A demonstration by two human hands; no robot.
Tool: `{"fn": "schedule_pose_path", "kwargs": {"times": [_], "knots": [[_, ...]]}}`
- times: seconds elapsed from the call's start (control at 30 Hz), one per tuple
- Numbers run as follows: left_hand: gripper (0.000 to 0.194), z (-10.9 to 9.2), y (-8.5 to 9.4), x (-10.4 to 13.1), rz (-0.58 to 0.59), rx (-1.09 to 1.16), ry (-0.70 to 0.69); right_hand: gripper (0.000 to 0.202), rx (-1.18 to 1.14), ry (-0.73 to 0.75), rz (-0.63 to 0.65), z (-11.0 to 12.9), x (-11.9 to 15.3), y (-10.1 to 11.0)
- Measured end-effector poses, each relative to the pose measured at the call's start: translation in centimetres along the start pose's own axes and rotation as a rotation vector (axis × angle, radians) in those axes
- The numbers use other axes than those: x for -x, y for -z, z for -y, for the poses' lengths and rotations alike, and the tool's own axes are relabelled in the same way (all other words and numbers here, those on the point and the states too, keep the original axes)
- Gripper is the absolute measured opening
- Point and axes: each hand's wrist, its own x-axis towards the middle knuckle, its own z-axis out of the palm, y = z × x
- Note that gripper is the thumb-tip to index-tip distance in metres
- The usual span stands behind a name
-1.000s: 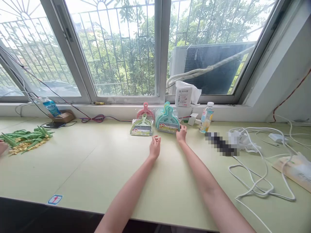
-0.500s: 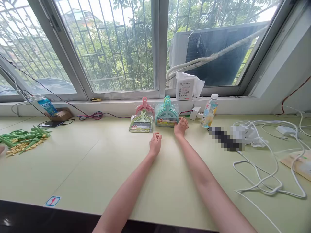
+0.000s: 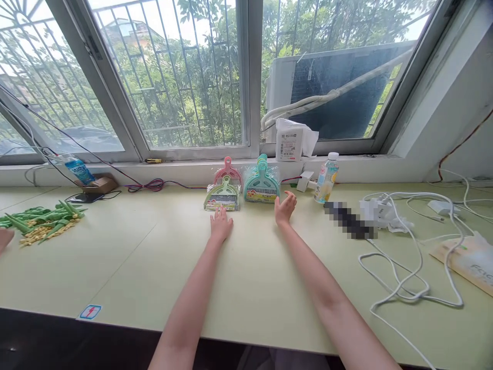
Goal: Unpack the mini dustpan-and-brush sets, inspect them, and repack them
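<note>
Two groups of small dustpan-and-brush sets in clear plastic wrap lean by the window wall. A light-green dustpan set (image 3: 222, 194) stands in front of a pink dustpan set (image 3: 228, 169). To their right is a stack of teal dustpan sets (image 3: 262, 184), one behind another. My left hand (image 3: 221, 226) is open, palm down, with its fingertips at the lower edge of the light-green set; whether they press on it I cannot tell. My right hand (image 3: 285, 207) is beside the teal stack's lower right corner, fingers apart and loosely bent, holding nothing.
A drink bottle (image 3: 326, 178) stands right of my right hand, near white cables (image 3: 404, 267) and a blurred dark object (image 3: 350, 221). A tissue pack (image 3: 290, 144) sits on the sill. Green stalks (image 3: 50, 218) lie far left, beside another person's hand (image 3: 4, 238).
My left hand has moved left from between the two groups to the light-green set, its fingers spreading. My right hand has come slightly away from the teal stack. The view has shifted a little.
</note>
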Motion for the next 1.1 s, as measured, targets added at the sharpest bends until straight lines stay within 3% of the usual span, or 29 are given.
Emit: {"fn": "schedule_pose_path", "kwargs": {"times": [0.07,0.13,0.2,0.3,0.4,0.5,0.57,0.63,0.7,0.73,0.8,0.9,1.1], "knots": [[0.049,0.2,0.1,-0.1,0.037,-0.068,0.008,0.034,0.043,0.109,0.071,1.0,1.2,1.0],[0.046,-0.2,0.4,-0.2,-0.02,-0.156,-0.016,0.032,0.092,0.249,0.189,2.1,2.5,1.8],[0.042,-0.7,0.8,-0.1,-0.085,-0.231,-0.027,0.033,0.136,0.404,0.331,3.0,3.7,2.5],[0.042,-1.6,1.7,0.1,-0.054,-0.276,0.016,0.031,0.179,0.576,0.561,3.8,5.2,3.4],[0.049,-1.8,2.5,0.4,-0.074,-0.257,0.07,0.027,0.204,0.609,0.738,4.1,6.6,4.4],[0.045,-0.9,3.1,0.6,-0.283,-0.209,0.146,0.027,0.205,0.586,0.848,4.2,7.8,6.2],[0.045,0.4,3.3,0.5,-0.353,-0.173,0.246,0.026,0.197,0.581,0.893,4.2,8.7,7.8],[0.061,2.1,3.5,0.2,-0.256,-0.117,0.363,0.025,0.18,0.588,0.921,4.1,9.5,9.5],[0.059,3.6,3.8,-0.2,-0.126,-0.046,0.432,0.025,0.151,0.599,0.939,4.1,10.0,11.2],[0.055,4.2,3.9,-0.5,-0.116,-0.029,0.44,0.025,0.137,0.598,0.947,4.0,10.2,11.8],[0.061,5.0,4.2,-0.9,-0.102,0.038,0.471,0.023,0.12,0.567,0.962,4.0,10.2,12.7],[0.072,5.3,4.7,-1.1,0.055,0.236,0.488,0.024,0.124,0.472,0.966,3.9,9.8,12.9],[0.038,4.3,5.8,-0.5,0.346,0.449,0.33,0.046,0.133,0.416,0.912,3.3,9.5,12.4]]}}
